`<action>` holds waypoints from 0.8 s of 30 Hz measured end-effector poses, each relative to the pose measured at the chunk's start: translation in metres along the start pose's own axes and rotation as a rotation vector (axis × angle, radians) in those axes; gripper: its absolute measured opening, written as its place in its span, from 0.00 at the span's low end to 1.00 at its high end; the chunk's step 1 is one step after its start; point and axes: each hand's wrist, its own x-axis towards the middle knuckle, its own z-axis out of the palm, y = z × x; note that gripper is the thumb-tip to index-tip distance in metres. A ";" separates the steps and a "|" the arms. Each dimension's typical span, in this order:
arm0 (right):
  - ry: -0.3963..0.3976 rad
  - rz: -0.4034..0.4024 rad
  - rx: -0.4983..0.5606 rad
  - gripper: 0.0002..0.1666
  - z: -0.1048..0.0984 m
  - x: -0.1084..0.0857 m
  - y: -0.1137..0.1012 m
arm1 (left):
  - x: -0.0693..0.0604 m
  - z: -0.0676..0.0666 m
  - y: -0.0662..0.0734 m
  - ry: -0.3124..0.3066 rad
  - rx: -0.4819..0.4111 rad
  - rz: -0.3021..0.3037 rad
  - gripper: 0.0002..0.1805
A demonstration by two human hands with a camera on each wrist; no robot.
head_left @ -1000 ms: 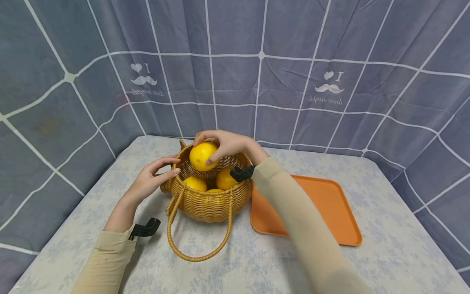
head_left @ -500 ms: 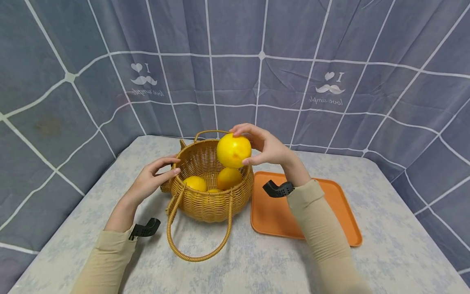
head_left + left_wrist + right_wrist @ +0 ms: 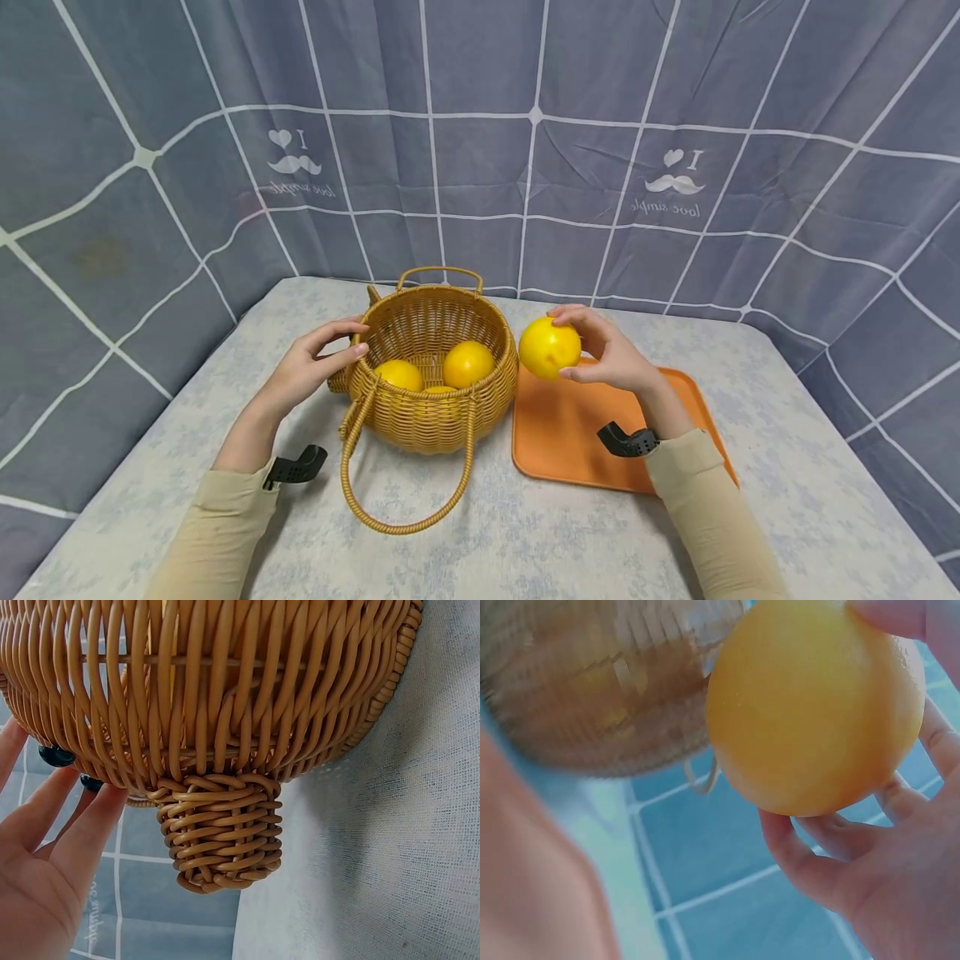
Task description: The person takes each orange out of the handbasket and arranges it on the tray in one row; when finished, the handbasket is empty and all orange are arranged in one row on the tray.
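- Gridded curtain [image 3: 480, 167] backs your table [image 3: 525, 546].
- Your left hand [image 3: 306, 367], fingers extended, touches the basket [image 3: 427, 425] at 9 o'clock.
- Your right hand [image 3: 613, 354] grips a fruit [image 3: 550, 347] — at the basket's 3 o'clock, near 10 o'clock of the tray [image 3: 570, 442].
- Three smaller-looking ones [image 3: 468, 364] lie inside.

Room above basket [image 3: 431, 427] free; left hand [image 3: 306, 360] blocks left side.

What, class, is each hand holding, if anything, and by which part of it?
The right hand holds a yellow fruit by the side nearest the palm, between thumb and fingers. The left hand only touches the rim of the basket.
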 end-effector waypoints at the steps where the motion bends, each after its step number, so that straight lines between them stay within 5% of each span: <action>1: 0.010 0.020 -0.013 0.33 0.000 -0.004 0.004 | 0.000 0.000 0.000 0.002 0.003 0.000 0.23; 11: -0.016 0.193 -0.119 0.32 0.014 -0.024 0.034 | -0.001 0.000 0.000 0.009 0.015 -0.001 0.23; 16: -0.056 0.249 -0.073 0.31 0.024 -0.022 0.023 | -0.001 0.000 0.000 0.004 0.020 0.000 0.24; 24: -0.134 0.305 -0.012 0.37 0.023 -0.030 0.053 | -0.001 0.001 0.001 0.008 0.013 -0.001 0.23</action>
